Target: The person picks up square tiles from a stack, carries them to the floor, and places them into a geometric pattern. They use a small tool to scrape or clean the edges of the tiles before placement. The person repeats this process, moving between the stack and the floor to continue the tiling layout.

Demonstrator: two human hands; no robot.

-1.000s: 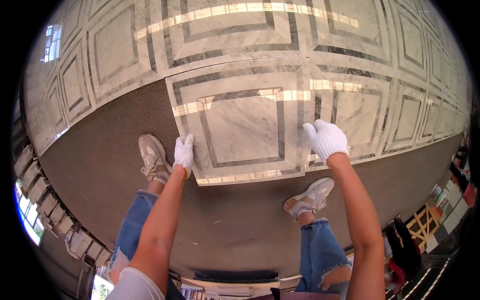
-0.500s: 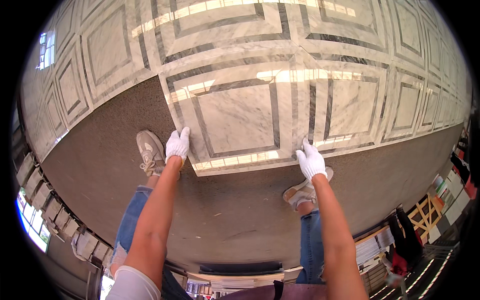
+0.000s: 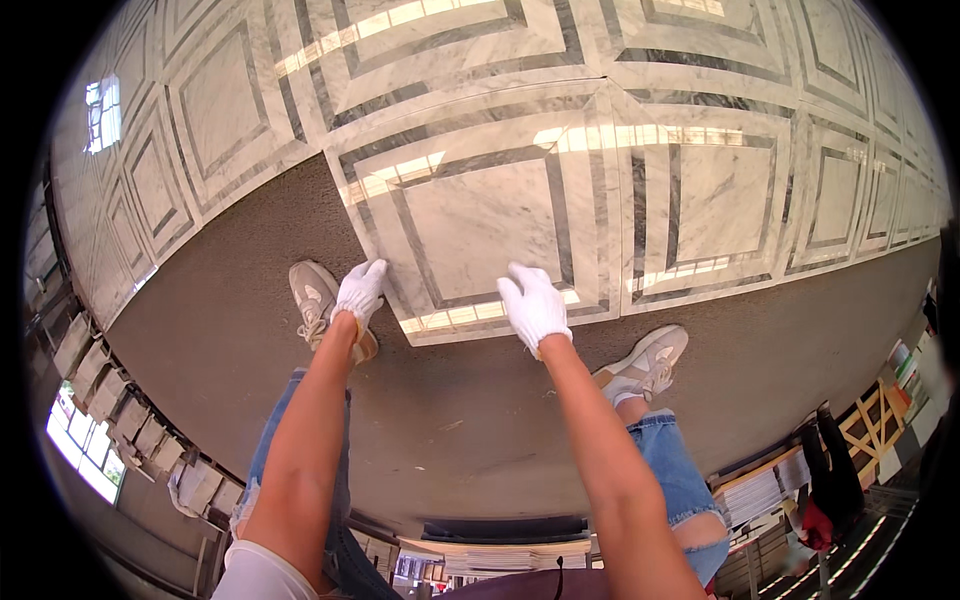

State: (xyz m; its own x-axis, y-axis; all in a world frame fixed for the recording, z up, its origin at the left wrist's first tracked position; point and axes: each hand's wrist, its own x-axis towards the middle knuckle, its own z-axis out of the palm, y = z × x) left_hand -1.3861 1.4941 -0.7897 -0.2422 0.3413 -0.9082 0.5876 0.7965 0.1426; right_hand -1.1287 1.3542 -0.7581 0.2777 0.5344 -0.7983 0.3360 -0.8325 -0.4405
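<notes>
A large marble tile (image 3: 480,220), white with an inlaid grey square frame, lies flat in front of me. My left hand (image 3: 358,290), in a white knit glove, grips its left edge near the front corner; some fingers are hidden. My right hand (image 3: 536,305), gloved alike, is over the tile's near edge with thumb and fingers apart and nothing held. I cannot tell whether its fingertips touch the surface. A thin dark seam runs between this tile and the similar tile (image 3: 720,205) on its right.
More patterned marble tiles (image 3: 220,95) stretch across the far side. My shoes (image 3: 645,362) stand on the brown-grey floor (image 3: 440,430). Stacked slabs (image 3: 500,555) lie behind me. At the right are a wooden frame (image 3: 872,425) and a person in dark trousers (image 3: 832,465).
My right hand has come off the tile's near right corner and moved left along the near edge. My left hand keeps to the left edge. My right foot has shifted right.
</notes>
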